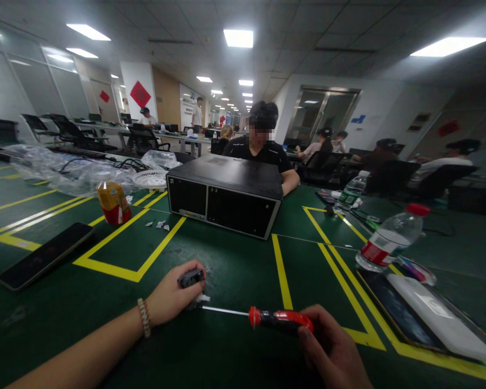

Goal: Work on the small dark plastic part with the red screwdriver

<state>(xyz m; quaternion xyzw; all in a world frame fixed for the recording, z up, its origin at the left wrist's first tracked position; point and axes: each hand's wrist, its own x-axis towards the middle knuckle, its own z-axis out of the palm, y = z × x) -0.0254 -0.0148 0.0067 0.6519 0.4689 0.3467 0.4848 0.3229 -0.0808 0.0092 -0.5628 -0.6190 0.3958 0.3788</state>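
My left hand [177, 296] is closed around a small dark grey plastic part [191, 278] just above the green table. A small white piece [203, 298] shows beside its fingers. My right hand [328, 346] grips the end of the red and black handle of a screwdriver [281, 319]. The metal shaft lies nearly level and points left, its tip reaching the underside of my left hand. Whether the tip touches the grey part is hidden by the fingers. Beyond both hands stands a black computer case [227, 197], lying on its side.
A person [259, 143] sits behind the case. On the left are a phone [46, 254], a yellow-labelled bottle [112, 200], paper scraps [161, 224], a white basket [149, 179] and plastic wrap. On the right are a red-capped bottle [392, 237], another bottle [351, 193] and a white device [437, 313].
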